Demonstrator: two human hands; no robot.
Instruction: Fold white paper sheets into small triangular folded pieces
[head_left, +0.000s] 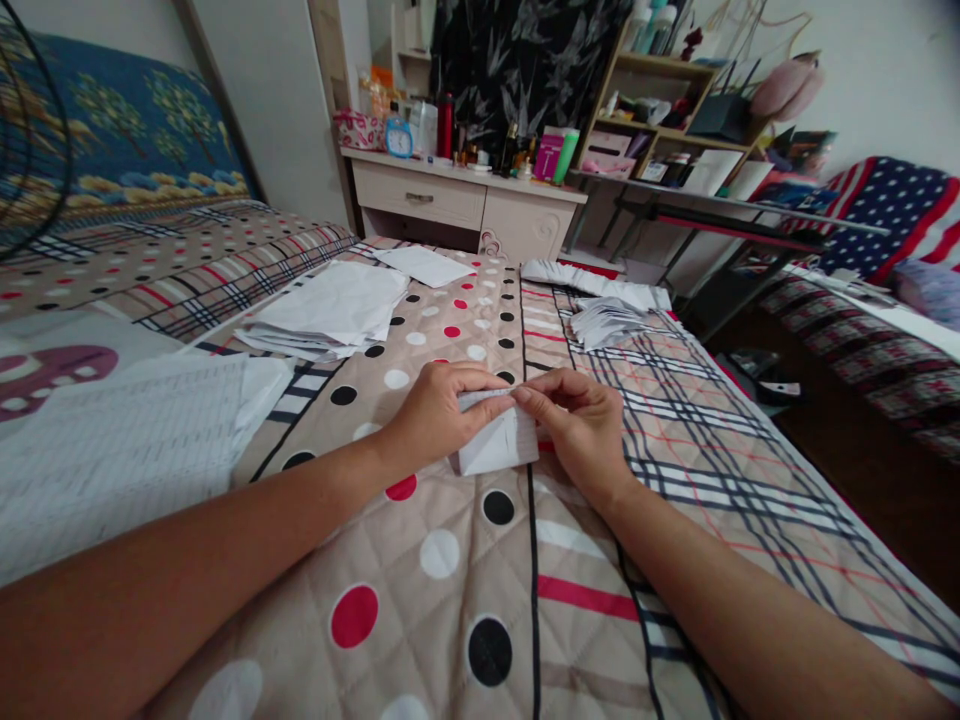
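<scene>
Both hands meet over a small folded white paper (499, 445) just above or on the dotted bedspread. My left hand (442, 408) pinches the paper's upper left edge between thumb and fingers. At the upper right corner, my right hand (581, 420) pinches the same edge, its fingertips touching those of the left. The top edge is partly hidden behind the fingers. Further off on the right lies a pile of small folded white papers (607, 322). To the left is a stack of larger white sheets (337, 305), with a single sheet (424, 265) beyond it.
A bag with printed sheets (142, 430) lies at the left on the bedspread (442, 600). A long white strip (592, 284) lies near the far edge. Behind stand a cream dresser (420, 200) and a shelf desk (660, 130). A dark wire ring (64, 130) shows at far left.
</scene>
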